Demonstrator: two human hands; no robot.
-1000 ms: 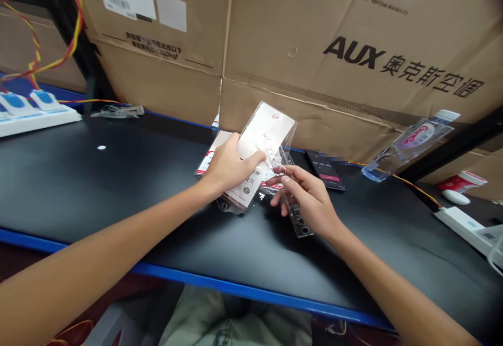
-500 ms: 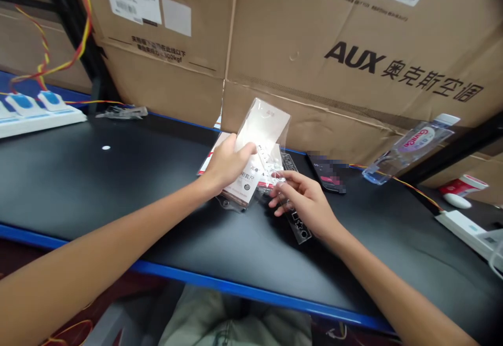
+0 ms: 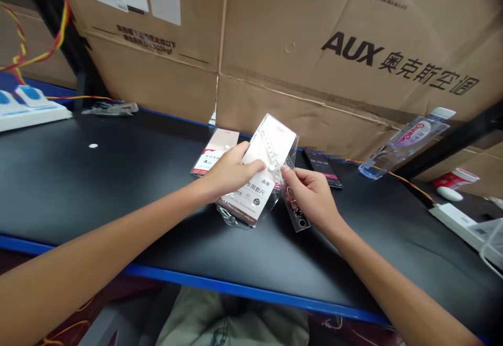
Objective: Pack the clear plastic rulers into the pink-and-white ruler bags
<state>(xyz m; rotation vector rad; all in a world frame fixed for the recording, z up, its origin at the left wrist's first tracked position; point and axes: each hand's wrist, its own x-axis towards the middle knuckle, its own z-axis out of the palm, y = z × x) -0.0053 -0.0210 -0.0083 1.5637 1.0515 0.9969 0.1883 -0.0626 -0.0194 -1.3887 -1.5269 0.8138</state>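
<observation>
My left hand [image 3: 231,170] grips a white ruler-set packet [image 3: 257,199] in a clear sleeve, thumb across its front. My right hand [image 3: 310,194] is closed in a pinch on a clear plastic ruler piece [image 3: 271,149] with scale marks, which lies slantwise over the packet's face. Its exact shape is hard to make out. Below the right hand a clear stencil ruler [image 3: 301,220] with star and hexagon cutouts lies on the table, partly hidden. A second packet [image 3: 214,152], white with red, lies behind my left hand.
A phone [image 3: 322,168] lies right of the hands on the black table [image 3: 118,189]. A tilted clear plastic bottle [image 3: 408,142] is farther right, near a power strip [image 3: 458,225]. Another power strip [image 3: 35,115] stands left. A large cardboard box [image 3: 275,89] closes off the back.
The packet has moved slightly right and down, uncovering more of the packet behind it. My right fingers have closed into a pinch on the clear ruler piece. The view has shifted slightly.
</observation>
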